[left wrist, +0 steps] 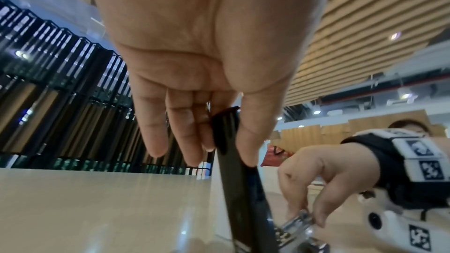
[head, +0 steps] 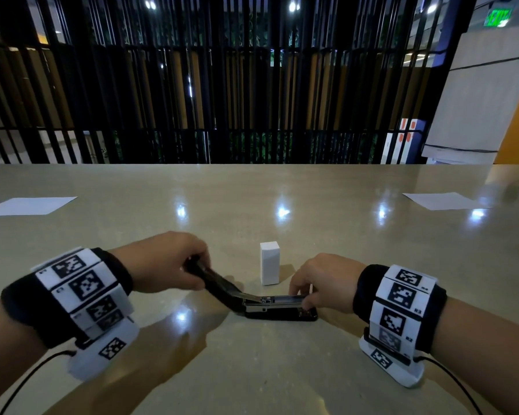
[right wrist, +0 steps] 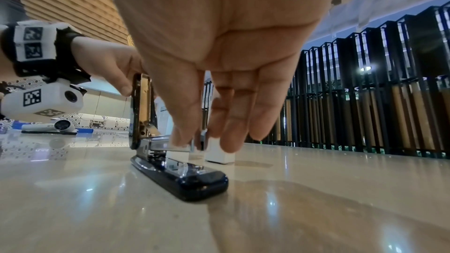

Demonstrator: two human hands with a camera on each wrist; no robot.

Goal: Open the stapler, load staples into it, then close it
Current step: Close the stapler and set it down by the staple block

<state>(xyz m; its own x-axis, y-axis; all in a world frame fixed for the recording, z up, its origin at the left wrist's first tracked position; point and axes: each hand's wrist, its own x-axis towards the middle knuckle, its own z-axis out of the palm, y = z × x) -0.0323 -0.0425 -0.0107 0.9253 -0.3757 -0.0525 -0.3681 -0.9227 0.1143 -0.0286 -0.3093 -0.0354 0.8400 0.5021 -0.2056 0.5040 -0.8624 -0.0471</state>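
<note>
A black stapler [head: 280, 313] lies on the table in front of me, its base [right wrist: 192, 179] flat. Its top cover [head: 215, 284] is swung up and back to the left. My left hand [head: 165, 262] pinches the cover's free end [left wrist: 226, 122] between thumb and fingers. My right hand [head: 318, 283] pinches the front end of the shiny metal staple channel [head: 274, 301] with thumb and forefinger [right wrist: 182, 138]. A small white staple box [head: 269, 262] stands upright just behind the stapler.
Two white paper sheets lie on the beige table, one at far left [head: 27, 205], one at far right [head: 441, 200]. A black slatted railing [head: 222, 100] runs past the table's far edge. A white projector [right wrist: 48, 126] sits far off to the left.
</note>
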